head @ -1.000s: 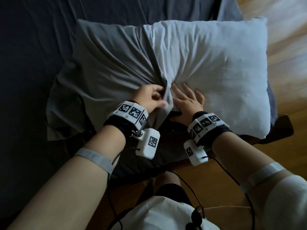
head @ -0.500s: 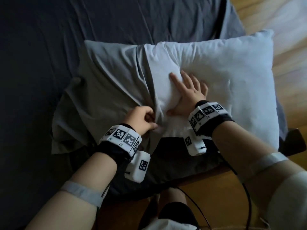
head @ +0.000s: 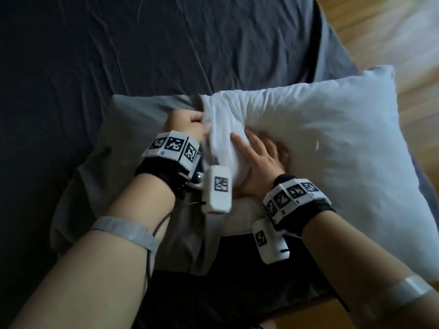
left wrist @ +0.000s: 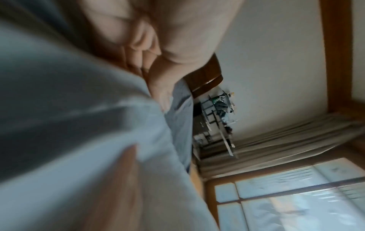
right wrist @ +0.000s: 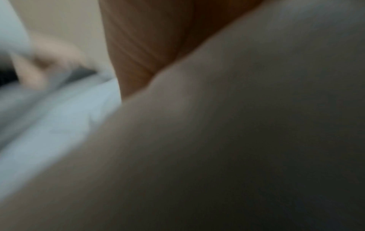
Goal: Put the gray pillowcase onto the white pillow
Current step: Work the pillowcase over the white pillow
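Observation:
The white pillow (head: 332,150) lies across the bed's near corner, its left end inside the gray pillowcase (head: 133,143). My left hand (head: 187,122) grips the pillowcase's open edge on the pillow's far side, fingers curled into the fabric. In the blurred left wrist view the fingers (left wrist: 142,42) curl above gray cloth (left wrist: 59,109). My right hand (head: 259,157) lies flat on the pillow just right of the opening, fingers straight, pressing it down. The right wrist view shows only a blurred palm against the pillow (right wrist: 59,121).
A dark sheet (head: 118,55) covers the bed to the left and behind. Wooden floor (head: 392,32) runs along the right; the pillow's right end overhangs the bed's edge. The wooden bed frame (head: 316,307) shows at the near edge.
My left hand has gone from the pillow's near side to its far side along the pillowcase's opening. The right hand stays flat on the pillow.

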